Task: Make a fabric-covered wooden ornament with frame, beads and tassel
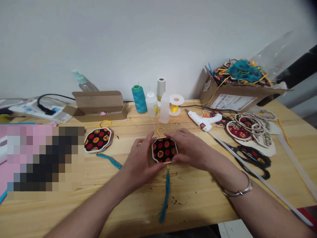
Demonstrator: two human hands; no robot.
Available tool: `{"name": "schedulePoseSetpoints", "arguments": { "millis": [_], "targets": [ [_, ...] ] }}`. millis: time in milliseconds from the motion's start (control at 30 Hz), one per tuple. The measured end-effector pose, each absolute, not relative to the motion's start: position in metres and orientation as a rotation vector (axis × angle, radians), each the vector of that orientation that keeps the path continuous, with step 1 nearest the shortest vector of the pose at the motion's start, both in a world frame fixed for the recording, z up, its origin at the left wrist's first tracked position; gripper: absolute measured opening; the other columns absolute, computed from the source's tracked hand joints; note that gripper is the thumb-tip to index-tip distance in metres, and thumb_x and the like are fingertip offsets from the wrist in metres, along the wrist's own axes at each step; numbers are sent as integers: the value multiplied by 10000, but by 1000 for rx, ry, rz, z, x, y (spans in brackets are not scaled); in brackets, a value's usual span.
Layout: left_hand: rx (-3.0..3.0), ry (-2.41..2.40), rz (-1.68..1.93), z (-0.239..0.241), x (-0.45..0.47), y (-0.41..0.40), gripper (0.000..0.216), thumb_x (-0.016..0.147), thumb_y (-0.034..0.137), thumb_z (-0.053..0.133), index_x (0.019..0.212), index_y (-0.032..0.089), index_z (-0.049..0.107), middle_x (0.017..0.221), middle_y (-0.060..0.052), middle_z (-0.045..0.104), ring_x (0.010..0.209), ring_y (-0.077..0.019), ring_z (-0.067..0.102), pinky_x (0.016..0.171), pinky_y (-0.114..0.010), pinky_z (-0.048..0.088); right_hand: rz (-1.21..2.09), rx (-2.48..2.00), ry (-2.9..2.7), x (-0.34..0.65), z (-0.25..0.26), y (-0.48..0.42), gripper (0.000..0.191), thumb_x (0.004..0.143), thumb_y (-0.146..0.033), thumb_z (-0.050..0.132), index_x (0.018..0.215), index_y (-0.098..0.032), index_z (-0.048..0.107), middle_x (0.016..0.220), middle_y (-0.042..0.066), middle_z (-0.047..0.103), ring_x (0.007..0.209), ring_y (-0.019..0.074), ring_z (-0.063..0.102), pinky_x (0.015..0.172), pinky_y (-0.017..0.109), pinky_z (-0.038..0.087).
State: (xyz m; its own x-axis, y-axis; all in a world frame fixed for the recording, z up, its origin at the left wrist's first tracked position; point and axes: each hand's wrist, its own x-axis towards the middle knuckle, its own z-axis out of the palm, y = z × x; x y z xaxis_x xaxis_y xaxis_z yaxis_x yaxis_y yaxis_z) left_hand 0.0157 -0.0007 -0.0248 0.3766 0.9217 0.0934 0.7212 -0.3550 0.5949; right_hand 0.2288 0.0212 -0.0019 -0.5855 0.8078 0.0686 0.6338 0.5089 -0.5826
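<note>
While both forearms rest on the wooden counter [193, 198], the left hand [142, 155] and right hand [190, 148] each pinch one side edge of a flat fabric ornament [164, 150], black with red and yellow dots, lying mid-counter. Its teal tassel [166, 195] trails toward the person. A stack of similar ornaments [98, 139] sits to the left, with a white glue gun [203, 119] and scissors [252, 158] to the right.
</note>
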Motion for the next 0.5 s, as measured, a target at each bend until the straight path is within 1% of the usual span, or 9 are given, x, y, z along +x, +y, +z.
{"name": "schedulePoseSetpoints", "arguments": {
  "millis": [100, 200, 333, 500],
  "targets": [
    [2166, 1430, 570, -23, 17, -1, 910, 684, 397, 708, 1419, 188, 213, 1315, -117, 522, 1171, -311, 440, 974, -483, 375, 748, -1208, -2443, 228, -2, 21, 695, 700, -273, 738, 1328, -233, 444, 1125, 83, 592, 1045, 242, 478, 888, 395, 402],
    [2155, 1423, 576, -21, 20, -1, 930, 666, 438, 713, 1415, 178, 227, 1363, -126, 482, 1226, -327, 381, 1001, -490, 346, 758, -1203, -2444, 228, -2, 22, 717, 694, -263, 741, 1338, -239, 428, 1141, 76, 589, 1046, 236, 477, 892, 385, 393],
    [2137, 1416, 553, -20, 24, 1, 911, 671, 427, 711, 1410, 164, 247, 1321, -108, 535, 1186, -311, 388, 994, -474, 349, 767, -1189, -2455, 228, -3, 23, 725, 693, -259, 739, 1342, -241, 418, 1136, 72, 592, 1037, 235, 482, 885, 384, 390],
    [2120, 1465, 556, -19, 27, 2, 905, 670, 429, 710, 1412, 189, 252, 1281, -75, 563, 1152, -300, 398, 975, -460, 366, 742, -1191, -2464, 227, -1, 23, 714, 705, -241, 731, 1344, -226, 413, 1138, 83, 586, 1040, 236, 479, 887, 384, 388]
  ]
}}
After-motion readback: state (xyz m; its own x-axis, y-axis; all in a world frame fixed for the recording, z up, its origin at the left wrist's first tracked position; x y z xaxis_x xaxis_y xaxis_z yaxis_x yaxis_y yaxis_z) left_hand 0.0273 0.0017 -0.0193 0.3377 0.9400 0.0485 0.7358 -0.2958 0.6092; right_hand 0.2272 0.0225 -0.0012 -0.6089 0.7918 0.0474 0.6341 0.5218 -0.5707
